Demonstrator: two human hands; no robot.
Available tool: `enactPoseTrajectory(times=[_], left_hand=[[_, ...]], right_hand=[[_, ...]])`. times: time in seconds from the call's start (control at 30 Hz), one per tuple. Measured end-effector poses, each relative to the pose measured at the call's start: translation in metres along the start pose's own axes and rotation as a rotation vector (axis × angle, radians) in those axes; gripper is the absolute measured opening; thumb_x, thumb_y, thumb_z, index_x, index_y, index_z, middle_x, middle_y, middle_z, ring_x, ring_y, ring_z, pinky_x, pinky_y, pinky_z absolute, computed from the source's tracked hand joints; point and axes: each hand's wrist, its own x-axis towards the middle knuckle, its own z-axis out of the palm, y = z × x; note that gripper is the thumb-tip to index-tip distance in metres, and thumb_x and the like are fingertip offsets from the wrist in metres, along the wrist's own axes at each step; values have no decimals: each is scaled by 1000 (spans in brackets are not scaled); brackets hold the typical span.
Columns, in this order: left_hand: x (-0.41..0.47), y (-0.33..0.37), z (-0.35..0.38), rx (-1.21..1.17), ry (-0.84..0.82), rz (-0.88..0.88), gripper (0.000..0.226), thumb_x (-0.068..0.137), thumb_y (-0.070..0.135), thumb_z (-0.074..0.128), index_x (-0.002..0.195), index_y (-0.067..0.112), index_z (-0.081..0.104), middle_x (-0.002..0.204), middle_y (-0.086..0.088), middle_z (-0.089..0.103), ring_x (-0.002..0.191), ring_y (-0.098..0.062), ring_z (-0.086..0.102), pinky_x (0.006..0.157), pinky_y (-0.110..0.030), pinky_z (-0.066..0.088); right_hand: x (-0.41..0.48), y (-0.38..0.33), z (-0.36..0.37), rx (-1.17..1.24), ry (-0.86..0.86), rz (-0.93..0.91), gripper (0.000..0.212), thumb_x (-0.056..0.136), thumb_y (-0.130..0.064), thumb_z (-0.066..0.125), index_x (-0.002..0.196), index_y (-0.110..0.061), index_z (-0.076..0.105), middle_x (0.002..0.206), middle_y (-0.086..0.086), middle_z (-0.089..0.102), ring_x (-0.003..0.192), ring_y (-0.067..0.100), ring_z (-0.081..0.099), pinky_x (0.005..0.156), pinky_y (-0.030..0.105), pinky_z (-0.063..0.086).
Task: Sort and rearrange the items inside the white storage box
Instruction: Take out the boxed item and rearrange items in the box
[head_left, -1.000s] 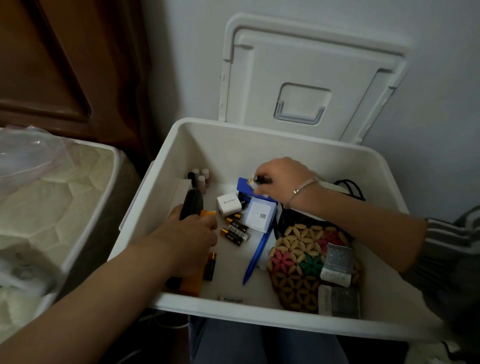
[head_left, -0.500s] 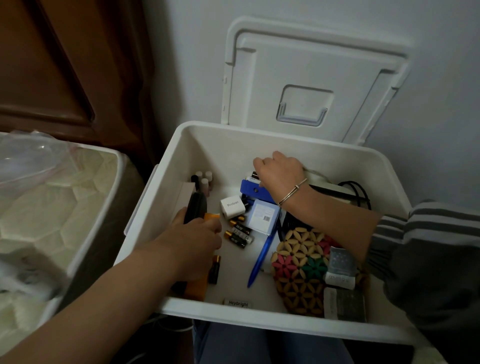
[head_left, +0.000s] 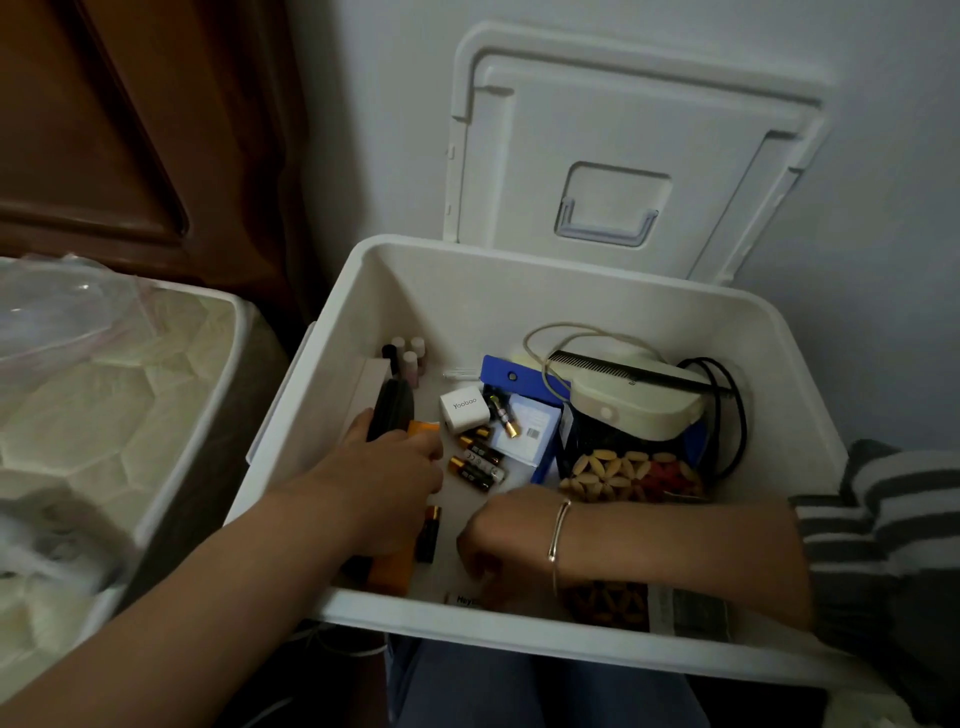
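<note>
Wedged between mattress (head_left: 130, 395) and wall (head_left: 883, 156), the white storage box (head_left: 519, 631) sits open. Nearest, my right hand (head_left: 504, 545) curls down at its front wall — holding anything or not, I cannot tell — so I would lift slowly, clear of the loose batteries (head_left: 475, 462). Apart from it, my left hand (head_left: 384, 483) grips a black item (head_left: 397, 410); beyond, the lid (head_left: 639, 130) leans upright.

I am in a bedroom at home. A bed mattress (head_left: 130, 374) with a soft quilted top sits at my left, next to a dark brown wooden panel (head_left: 130, 130). A plain white wall (head_left: 883, 156) is behind. My white storage box (head_left: 519, 638) holds little home things: batteries (head_left: 475, 467), a comb (head_left: 613, 371), a charger plug (head_left: 464, 410), small bottles (head_left: 410, 358).
</note>
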Motion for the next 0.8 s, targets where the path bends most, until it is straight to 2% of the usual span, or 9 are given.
enactPoseTrajectory(times=[0.17,0.27,0.43,0.5,0.6,0.7,0.8], left_hand=[[-1,-2,1,16,10,14,33,94,21,44,127,27,50,142,7,30,126,-17,37,117,-54,6],[-1,-2,1,13,2,13,36,95,21,45,130,26,48,145,6,28,129,-17,35,117,-54,4],[0,-2,3,6,16,12,32,96,24,44,127,28,50,145,7,28,129,-16,35,117,-54,5],[0,-2,3,6,18,12,31,95,24,45,125,28,52,145,7,29,128,-17,36,117,-53,6],[0,-2,2,9,20,11,36,93,21,46,128,28,51,144,6,29,128,-18,35,117,-54,5],[0,-2,2,14,28,2,38,90,17,45,126,28,52,143,6,31,125,-17,37,117,-53,6],[1,-2,2,13,33,0,38,90,17,45,125,29,52,144,8,28,127,-16,37,116,-50,7]], right_hand=[[6,-1,7,1,17,6,21,84,-36,62,91,-16,64,94,8,63,75,25,55,70,35,51],[7,-1,12,-3,2,-13,22,86,-31,63,97,-12,64,98,11,64,82,28,60,72,34,50],[7,-1,10,-97,29,25,29,80,-29,68,99,-9,61,92,12,62,76,28,58,62,31,44],[2,-2,3,-120,34,34,29,80,-32,68,95,-9,61,81,9,57,68,24,52,59,30,43],[-7,4,-22,-35,186,129,21,81,-33,61,80,-12,58,66,0,46,64,20,49,58,29,45],[-3,27,-56,6,397,327,18,83,-32,56,86,-14,61,74,0,56,73,21,59,65,34,54],[13,53,-77,-52,503,470,17,82,-27,59,93,-13,59,86,3,61,75,21,56,60,31,46]])
